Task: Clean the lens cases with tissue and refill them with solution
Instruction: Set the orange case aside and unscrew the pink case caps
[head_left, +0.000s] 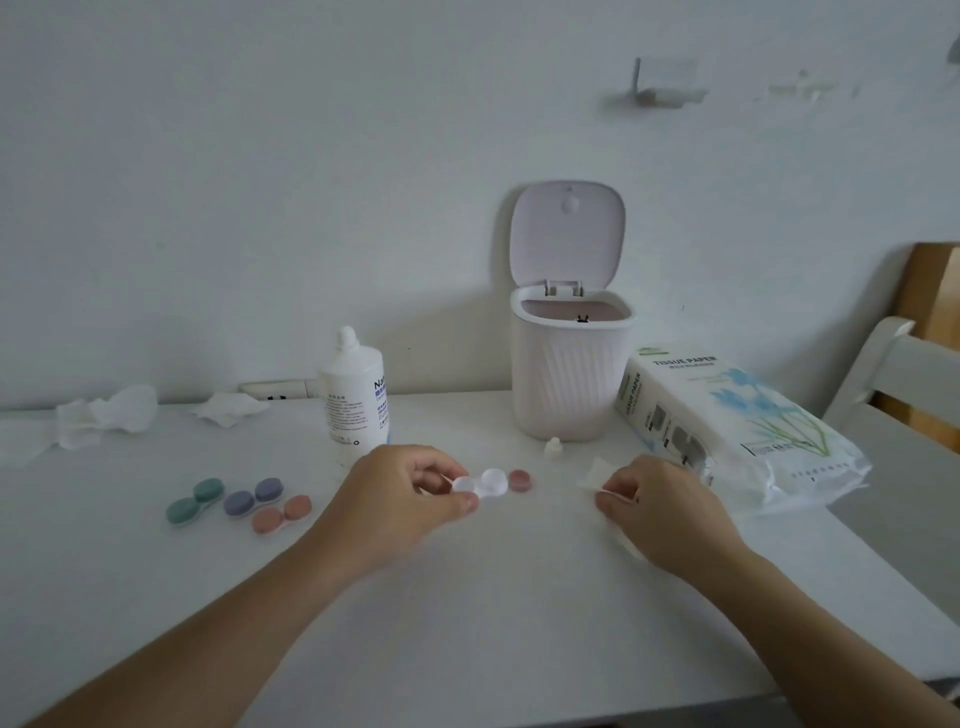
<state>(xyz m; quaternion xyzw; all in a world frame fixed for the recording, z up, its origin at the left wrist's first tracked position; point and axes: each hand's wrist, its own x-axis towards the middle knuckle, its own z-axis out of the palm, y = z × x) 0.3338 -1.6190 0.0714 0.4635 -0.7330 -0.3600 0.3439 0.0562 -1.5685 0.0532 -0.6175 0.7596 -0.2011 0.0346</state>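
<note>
My left hand (410, 493) pinches the left end of a clear open lens case (483, 484) on the white table (467, 597). A loose pink cap (519, 480) lies just right of the case. My right hand (660, 509) grips a folded white tissue (597, 475), a short way right of the case. The solution bottle (356, 397) stands uncapped behind my left hand, and its small white cap (554, 447) lies by the bin. Three closed cases lie to the left: green (195, 501), purple (253, 498) and pink (281, 514).
A pale bin (569, 374) with its lid up stands at the back centre. A tissue paper pack (727, 421) lies to its right. Crumpled used tissues (109, 415) (228, 408) sit at the back left by the wall. A chair (898, 374) is at the right.
</note>
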